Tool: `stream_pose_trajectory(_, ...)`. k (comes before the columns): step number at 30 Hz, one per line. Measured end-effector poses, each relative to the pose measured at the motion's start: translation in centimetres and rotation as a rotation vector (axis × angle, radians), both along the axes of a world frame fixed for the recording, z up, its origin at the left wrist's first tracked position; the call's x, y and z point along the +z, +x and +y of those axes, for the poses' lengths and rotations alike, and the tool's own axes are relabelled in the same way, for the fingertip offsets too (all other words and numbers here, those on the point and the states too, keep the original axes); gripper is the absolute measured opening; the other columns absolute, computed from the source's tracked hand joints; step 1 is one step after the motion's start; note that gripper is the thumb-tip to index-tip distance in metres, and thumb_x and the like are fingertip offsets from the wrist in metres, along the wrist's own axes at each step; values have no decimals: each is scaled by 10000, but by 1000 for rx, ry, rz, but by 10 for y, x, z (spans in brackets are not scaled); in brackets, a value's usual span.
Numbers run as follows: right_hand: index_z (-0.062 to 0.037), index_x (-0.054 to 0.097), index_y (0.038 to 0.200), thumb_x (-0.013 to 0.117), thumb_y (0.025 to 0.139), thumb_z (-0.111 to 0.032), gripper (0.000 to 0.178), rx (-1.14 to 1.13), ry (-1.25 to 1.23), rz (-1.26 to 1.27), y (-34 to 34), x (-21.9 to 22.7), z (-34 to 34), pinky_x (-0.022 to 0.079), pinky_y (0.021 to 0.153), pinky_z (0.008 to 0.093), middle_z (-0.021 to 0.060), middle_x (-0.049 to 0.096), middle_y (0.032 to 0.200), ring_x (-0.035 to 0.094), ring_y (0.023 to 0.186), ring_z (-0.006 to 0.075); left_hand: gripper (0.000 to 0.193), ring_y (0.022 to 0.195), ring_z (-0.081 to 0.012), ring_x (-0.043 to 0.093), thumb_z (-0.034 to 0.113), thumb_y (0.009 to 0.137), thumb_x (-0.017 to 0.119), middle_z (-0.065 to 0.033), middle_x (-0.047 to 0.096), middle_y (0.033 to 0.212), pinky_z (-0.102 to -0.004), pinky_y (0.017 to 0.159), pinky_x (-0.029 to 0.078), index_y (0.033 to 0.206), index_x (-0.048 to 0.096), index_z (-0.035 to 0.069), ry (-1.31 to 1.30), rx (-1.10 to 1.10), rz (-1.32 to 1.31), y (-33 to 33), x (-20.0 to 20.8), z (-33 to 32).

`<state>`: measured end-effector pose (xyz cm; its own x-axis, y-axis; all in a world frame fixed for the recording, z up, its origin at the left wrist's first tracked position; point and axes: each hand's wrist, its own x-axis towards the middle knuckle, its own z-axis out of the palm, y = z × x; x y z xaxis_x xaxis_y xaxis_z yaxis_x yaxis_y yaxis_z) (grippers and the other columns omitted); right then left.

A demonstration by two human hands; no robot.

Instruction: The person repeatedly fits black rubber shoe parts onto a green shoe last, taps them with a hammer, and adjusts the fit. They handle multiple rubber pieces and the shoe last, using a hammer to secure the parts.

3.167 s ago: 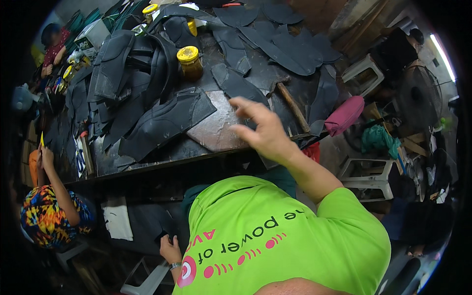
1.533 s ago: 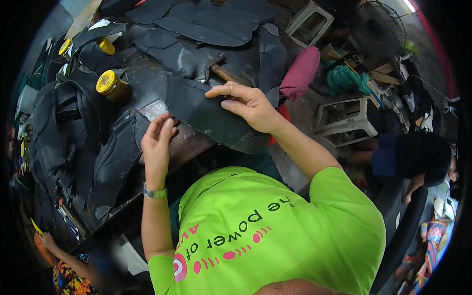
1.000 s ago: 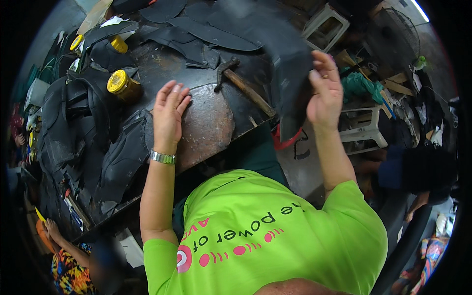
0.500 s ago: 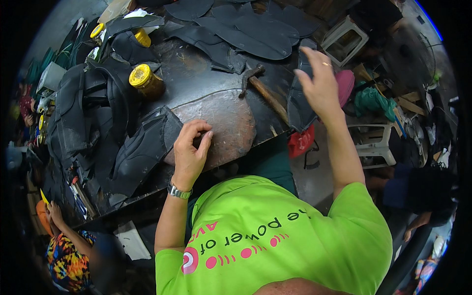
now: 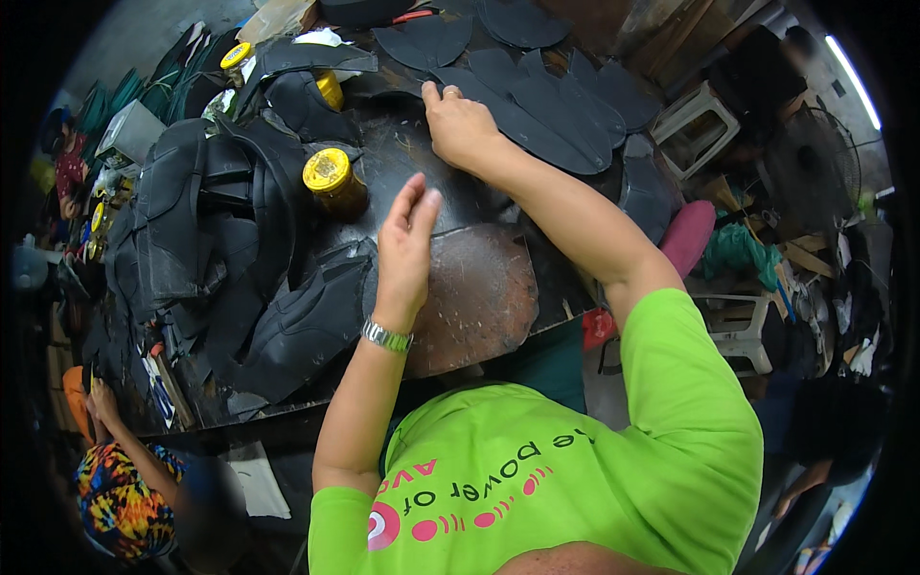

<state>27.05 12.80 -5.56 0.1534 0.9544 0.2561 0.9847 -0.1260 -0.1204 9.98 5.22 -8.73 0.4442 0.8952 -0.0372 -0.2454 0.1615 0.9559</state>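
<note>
My right hand (image 5: 463, 126) reaches across to the far side of the table, fingers bent round the edge of a black cut piece (image 5: 391, 94) that the hand partly covers. Above the near half of the table, my left hand (image 5: 406, 251) is raised with thumb and fingers apart, holding nothing. Below it lies a worn brown slab (image 5: 479, 297). Next to its wrist rests a black stitched shoe upper (image 5: 311, 321). Beyond my right hand, several flat black sole-shaped pieces (image 5: 551, 120) overlap. My right forearm hides the hammer.
A jar with a yellow lid (image 5: 331, 177) stands left of my hands. Black uppers (image 5: 172, 206) are heaped on the table's left side. White plastic stools (image 5: 698, 129) stand at the right. A person in a colourful shirt (image 5: 120, 489) is at the lower left.
My right hand has swung left and away from the table's right side to the black pieces. My left hand has risen and its fingers have straightened. The view has shifted slightly.
</note>
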Motion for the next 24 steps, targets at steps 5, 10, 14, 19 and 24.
stream_pose_trajectory(5, 54, 605, 1125, 595, 845, -131, 336, 307, -208, 355, 1, 38, -43, 536, 838, 531, 284, 691, 958, 674, 941, 465, 780, 1079, -154, 603, 543, 963, 592, -51, 622, 1239, -306, 955, 457, 1507, 364, 33, -376, -65, -253, 27, 3, 39)
stream_pose_trajectory(10, -54, 750, 1055, 645, 852, -251, 302, 50, -92, 477, 70, 33, 42, 552, 880, 437, 239, 724, 973, 706, 981, 355, 524, 813, -28, 559, 64, 945, 627, 40, 622, 992, -201, 696, 472, 1430, 430, 41, -332, -36, -147, 41, -5, 36)
stream_pose_trajectory(14, -56, 738, 1042, 696, 819, -308, 339, -89, 85, 73, 112, -17, 136, 539, 917, 466, 222, 718, 1059, 688, 1049, 362, 483, 806, -22, 558, 37, 950, 576, -4, 637, 1115, -165, 664, 427, 1415, 450, 19, -372, -69, -101, 22, 5, 24)
stream_pose_trajectory(19, -32, 737, 1034, 725, 823, -308, 348, 111, -83, -64, 117, -52, 202, 544, 906, 471, 211, 712, 1103, 674, 1064, 395, 490, 1179, -147, 533, -34, 951, 478, -118, 573, 1320, -286, 1013, 385, 1434, 396, -50, -277, -156, -99, -25, 29, -8)
stream_pose_trajectory(24, 3, 726, 979, 619, 852, -195, 258, 259, -124, -289, 107, -39, 224, 562, 851, 474, 234, 720, 1007, 703, 972, 388, 515, 1287, -182, 511, -63, 927, 433, -154, 538, 1385, -314, 1105, 362, 1440, 392, -80, -167, -157, -62, -65, 45, -24)
